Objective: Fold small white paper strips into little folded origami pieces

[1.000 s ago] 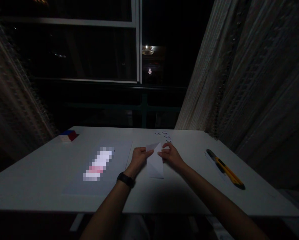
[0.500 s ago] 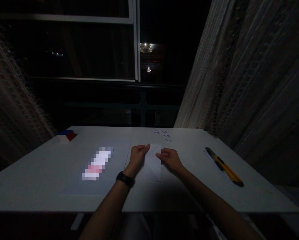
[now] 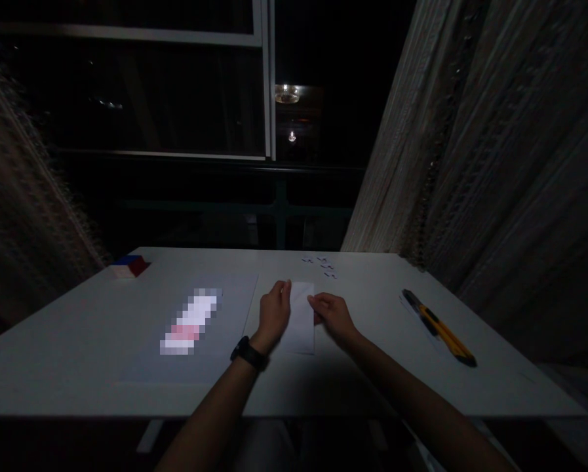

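Note:
A small white folded paper [image 3: 302, 320] lies flat on the white table [image 3: 362, 373] in dim light. My left hand [image 3: 274, 313], a dark watch on its wrist, rests along the paper's left edge with its fingers together and stretched forward, pressing down. My right hand [image 3: 332, 314] sits on the paper's right edge with its fingers curled, fingertips on the sheet. Both hands touch the paper and neither lifts it.
A larger sheet [image 3: 195, 334] with a blurred patch lies left of my hands. A yellow and black utility knife [image 3: 440, 328] lies at the right. Small paper scraps [image 3: 322, 265] sit at the far edge, a red and blue block [image 3: 129, 265] at the far left. Curtains hang both sides.
The paper's raised top flap has come down and the sheet now lies flat. My left hand went from pinching the flap to lying flat along the left edge.

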A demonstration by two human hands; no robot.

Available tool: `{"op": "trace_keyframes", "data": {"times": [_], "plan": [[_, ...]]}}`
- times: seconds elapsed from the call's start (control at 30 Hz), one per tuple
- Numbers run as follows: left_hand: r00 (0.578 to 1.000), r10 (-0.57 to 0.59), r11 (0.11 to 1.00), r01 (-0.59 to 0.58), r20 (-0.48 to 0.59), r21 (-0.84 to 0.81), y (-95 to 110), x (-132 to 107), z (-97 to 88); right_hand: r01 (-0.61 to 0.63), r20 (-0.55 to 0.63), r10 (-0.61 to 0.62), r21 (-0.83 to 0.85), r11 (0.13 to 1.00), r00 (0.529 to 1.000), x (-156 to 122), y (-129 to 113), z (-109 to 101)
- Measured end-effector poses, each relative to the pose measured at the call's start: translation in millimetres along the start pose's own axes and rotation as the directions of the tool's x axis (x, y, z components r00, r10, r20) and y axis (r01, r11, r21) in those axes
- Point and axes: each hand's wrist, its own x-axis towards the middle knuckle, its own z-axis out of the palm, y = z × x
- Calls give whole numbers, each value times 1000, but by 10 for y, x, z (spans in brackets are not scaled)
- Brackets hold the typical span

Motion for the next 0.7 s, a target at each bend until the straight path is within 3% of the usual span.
{"op": "trace_keyframes", "data": {"times": [0.13,0.23,0.7], "plan": [[998,11,991,-2,-61,134,1,-31,8,-40,106,44,-43,998,993,-30,-7,21],[995,-5,986,22,-103,166,-13,-24,11,-58,116,69,-91,994,991,-36,5,31],[966,-96,986,125,-241,108,-77,40,-18,-75,264,111,-141,987,958,-76,44,28]]}}
